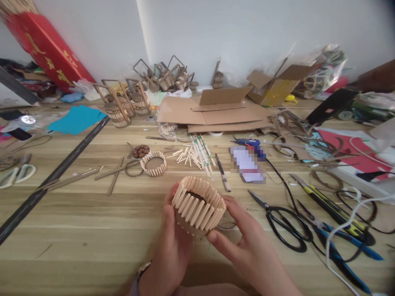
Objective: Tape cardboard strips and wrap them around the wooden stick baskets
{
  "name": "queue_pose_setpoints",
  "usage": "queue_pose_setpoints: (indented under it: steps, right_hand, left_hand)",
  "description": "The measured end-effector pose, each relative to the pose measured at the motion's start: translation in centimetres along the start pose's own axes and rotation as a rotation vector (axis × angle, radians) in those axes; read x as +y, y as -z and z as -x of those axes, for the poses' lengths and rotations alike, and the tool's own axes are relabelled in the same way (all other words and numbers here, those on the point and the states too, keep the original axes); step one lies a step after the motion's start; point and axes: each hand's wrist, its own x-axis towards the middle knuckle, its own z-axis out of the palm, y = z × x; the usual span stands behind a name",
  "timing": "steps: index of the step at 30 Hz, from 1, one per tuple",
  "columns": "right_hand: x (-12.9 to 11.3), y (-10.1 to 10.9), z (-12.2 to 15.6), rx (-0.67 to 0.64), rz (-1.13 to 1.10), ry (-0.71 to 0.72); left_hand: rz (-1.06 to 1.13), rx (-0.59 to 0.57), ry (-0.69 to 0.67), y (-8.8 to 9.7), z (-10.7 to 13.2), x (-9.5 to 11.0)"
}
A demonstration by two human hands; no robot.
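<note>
Both of my hands hold a small round basket [197,209] made of upright light wooden sticks around a brown band, tilted so that its open top shows. My left hand [174,234] wraps its left side, thumb upright against the sticks. On the right, my right hand [243,238] pinches the lower rim between thumb and fingers. Beyond them on the table lies a second, lower ring of sticks [154,164], beside a small dish of brown beads [142,151]. Loose short sticks [189,156] are scattered to its right.
Black-handled scissors [284,226], blue-handled pliers [330,238] and a yellow cutter [333,205] lie at right. A pen [222,172], a phone [248,164] and a blue glue gun [249,142] are further back. Flat cardboard [182,111] and finished little buckets [117,113] stand behind.
</note>
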Motion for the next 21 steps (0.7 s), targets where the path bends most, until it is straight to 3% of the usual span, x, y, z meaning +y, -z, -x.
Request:
queue_pose_setpoints:
  steps: [5, 9, 18, 21]
  right_hand:
    - [0.2, -0.2, 0.1, 0.025, 0.02, 0.002]
    - [0.4, -0.1, 0.3, 0.029, 0.008, 0.006]
    - [0.0, 1.4, -0.2, -0.047, -0.025, -0.018]
    - [0.0, 1.5, -0.2, -0.019, 0.003, -0.007]
  left_hand:
    - [-0.176, -0.206, -0.095, 1.3, 0.1, -0.7]
    - [-0.245, -0.236, -0.079, 1.6, -0.1, -0.8]
    - [-0.166, -0.323, -0.031, 1.7, -0.1, -0.7]
    - [-0.132, -0.358, 0.005, 1.4, -0.1, -0.6]
